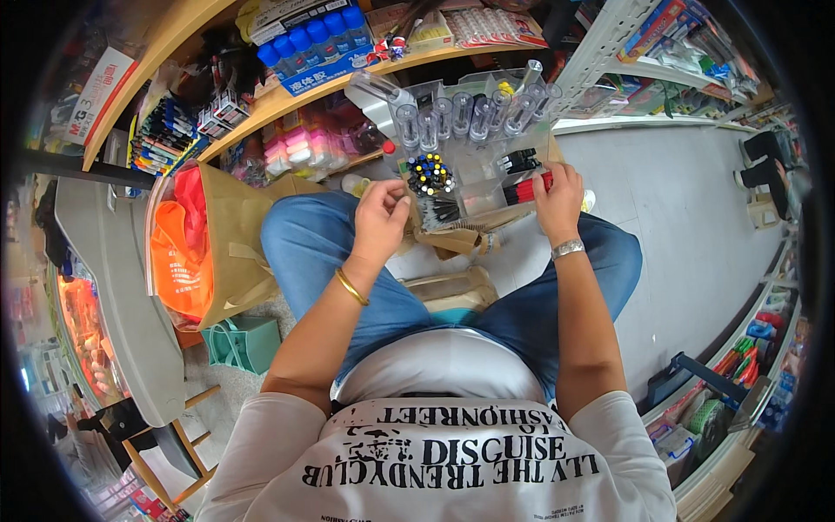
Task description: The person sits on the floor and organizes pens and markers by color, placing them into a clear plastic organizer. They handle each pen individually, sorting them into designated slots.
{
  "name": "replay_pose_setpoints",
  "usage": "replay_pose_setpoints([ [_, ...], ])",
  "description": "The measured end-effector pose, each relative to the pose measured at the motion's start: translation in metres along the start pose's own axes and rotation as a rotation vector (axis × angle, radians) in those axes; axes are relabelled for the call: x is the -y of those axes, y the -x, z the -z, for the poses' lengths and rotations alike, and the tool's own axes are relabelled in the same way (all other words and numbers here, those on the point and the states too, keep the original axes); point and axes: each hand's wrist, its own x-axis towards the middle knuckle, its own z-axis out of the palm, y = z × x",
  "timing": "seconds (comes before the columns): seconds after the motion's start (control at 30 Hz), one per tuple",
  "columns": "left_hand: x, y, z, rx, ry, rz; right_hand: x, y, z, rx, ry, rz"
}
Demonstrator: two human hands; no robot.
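Before me stands a clear plastic compartment organizer [471,218], with a row of clear cylinders [462,114] along its far part. My left hand [385,215] is at its near left corner, fingers curled, beside a bundle of pens with yellow, blue and white ends [430,175]; whether it touches the wall I cannot tell. Thin dark sticks [443,210] lie in the compartment nearer to me. My right hand [560,196] is at the right side, its fingertips at a compartment of red pens [520,192]; a grip is not clear. Black items [518,160] lie just beyond these.
Wooden shelves [306,85] with boxed blue-capped glue bottles [316,44] rise at the far left. A brown paper bag [238,241] and a teal bag [244,344] stand left of my knee. Cardboard [456,241] lies under the organizer. Another person [776,166] is far right.
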Motion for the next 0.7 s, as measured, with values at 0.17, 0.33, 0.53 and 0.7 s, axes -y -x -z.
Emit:
replay_pose_setpoints([
  [0.17,0.008,0.002,0.003,-0.021,0.078,0.017,0.014,-0.009,0.011,-0.083,-0.162,-0.015],
  [0.33,0.010,0.010,0.007,-0.055,0.228,0.095,0.029,0.005,0.026,-0.028,-0.308,-0.074],
  [0.53,0.013,0.019,0.018,-0.033,0.250,0.137,0.023,0.033,0.029,0.011,-0.280,-0.031],
  [0.7,0.004,0.017,0.014,0.030,0.312,0.146,0.047,0.046,0.038,0.087,-0.254,0.086],
])
